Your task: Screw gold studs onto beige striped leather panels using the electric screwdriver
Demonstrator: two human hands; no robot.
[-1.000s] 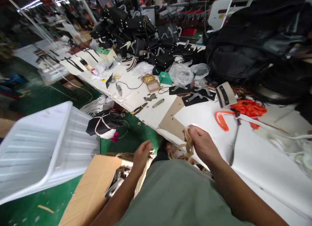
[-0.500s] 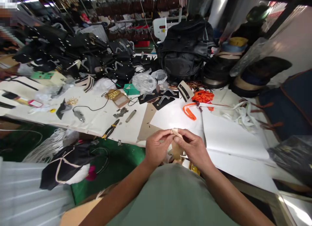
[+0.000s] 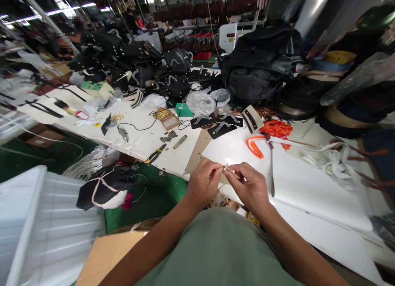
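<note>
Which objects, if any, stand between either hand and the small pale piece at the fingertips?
Nothing visible does. The left hand and right hand both pinch the pale piece directly. The pliers and grey tool lie off to the left on the table.

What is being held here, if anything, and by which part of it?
A pale tan strip, pinched at its upper edge by the fingertips of the left hand and right hand; whether that is an end or fold cannot be told.
</note>
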